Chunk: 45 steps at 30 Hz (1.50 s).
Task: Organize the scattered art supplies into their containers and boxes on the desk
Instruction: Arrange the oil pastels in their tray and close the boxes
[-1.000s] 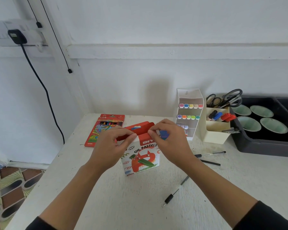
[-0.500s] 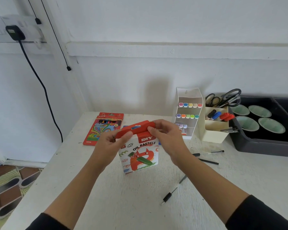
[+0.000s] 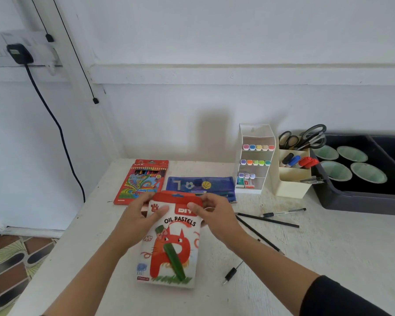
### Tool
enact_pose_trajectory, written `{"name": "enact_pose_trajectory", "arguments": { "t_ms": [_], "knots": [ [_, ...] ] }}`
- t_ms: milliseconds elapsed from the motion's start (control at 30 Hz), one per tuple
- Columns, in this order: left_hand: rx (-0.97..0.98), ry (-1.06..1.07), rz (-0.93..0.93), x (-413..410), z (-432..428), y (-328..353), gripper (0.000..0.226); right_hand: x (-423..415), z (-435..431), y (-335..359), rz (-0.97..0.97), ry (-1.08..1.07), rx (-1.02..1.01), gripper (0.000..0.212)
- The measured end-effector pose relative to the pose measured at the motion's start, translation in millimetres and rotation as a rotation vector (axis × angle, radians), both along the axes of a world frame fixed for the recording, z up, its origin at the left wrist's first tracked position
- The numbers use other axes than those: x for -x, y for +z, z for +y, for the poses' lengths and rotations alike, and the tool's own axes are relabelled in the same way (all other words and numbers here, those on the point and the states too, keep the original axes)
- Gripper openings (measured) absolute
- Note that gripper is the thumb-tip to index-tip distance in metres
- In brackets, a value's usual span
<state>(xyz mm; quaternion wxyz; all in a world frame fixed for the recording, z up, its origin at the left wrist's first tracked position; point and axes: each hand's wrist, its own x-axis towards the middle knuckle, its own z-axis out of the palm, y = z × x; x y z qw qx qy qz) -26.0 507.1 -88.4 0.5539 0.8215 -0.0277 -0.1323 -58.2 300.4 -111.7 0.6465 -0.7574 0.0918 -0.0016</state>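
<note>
One oil pastels box (image 3: pixel 169 247) gripped at top edge by left hand (image 3: pixel 139 222) and right hand (image 3: pixel 214 215); four pens (image 3: pixel 283 212) scattered to its right.

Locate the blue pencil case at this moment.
Head view: the pencil case lies flat mid-desk, between the coloured pencil box on its left and the marker rack on its right, behind the pastel box.

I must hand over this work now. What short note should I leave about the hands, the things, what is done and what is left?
Hands: left hand and right hand both grip the top of the oil pastels box, flap closed.
Done: pastels seem boxed.
Left: loose pens lie on the desk right of the box; probably for the cream organizer.
</note>
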Motion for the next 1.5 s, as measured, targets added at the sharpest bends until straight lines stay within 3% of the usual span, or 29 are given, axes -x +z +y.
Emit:
{"name": "enact_pose_trajectory", "arguments": {
  "t_ms": [167, 300, 467, 567, 700, 800, 967, 1033, 1167, 1333, 1500],
  "knots": [
    [-0.171, 0.045, 0.022, -7.3, 21.4, -27.1, 0.027, -7.4, 25.7, -24.0, 0.074, 0.056, 0.215, 0.028],
    [-0.224, 0.022, 0.042, -15.8, 36.8, -39.3, 0.031, -15.7, 36.0, -29.5, 0.022, 0.145, 0.494, 0.033],
    [-0.582, -0.01, -0.121, -19.6, 51.9, -57.4, 0.061, -17.4, 52.2, -44.7, 0.013, 0.262, 0.811, 0.049],
    [-0.634, 0.024, -0.17, -18.3, 49.2, -61.4, 0.066, -17.7, 51.9, -44.7, -0.007, 0.214, 0.77, 0.055],
    [-0.679, -0.033, -0.283, -17.0, 41.9, -56.9, 0.038, -18.5, 52.0, -42.4, 0.007, 0.237, 0.789, 0.047],
    [-0.748, -0.03, -0.366, -10.3, 28.6, -50.4, 0.028, -16.9, 43.6, -39.9, 0.011, 0.207, 0.671, 0.04],
    [-0.541, -0.315, -0.332, 5.7, -25.3, -33.0, 0.014, 8.4, -14.2, -15.2, -0.176, -0.053, 0.536, 0.006],
    [-0.482, -0.463, -0.343, 15.2, -60.2, -27.5, 0.006, 23.0, -49.8, -4.1, -0.221, -0.184, 0.592, 0.005],
    [-0.509, -0.649, -0.312, 34.7, -132.2, -35.7, 0.016, 44.8, -126.0, -4.2, -0.128, -0.32, 0.787, 0.01],
    [-0.707, -0.755, -0.275, 44.8, -180.6, -43.5, 0.028, 64.6, -193.3, -33.4, -0.025, -0.162, 1.049, 0.036],
    [-0.697, -0.713, -0.189, 40.6, -183.4, -40.4, 0.018, 60.3, -216.0, -47.6, -0.059, -0.012, 1.162, 0.03]
  ]
}}
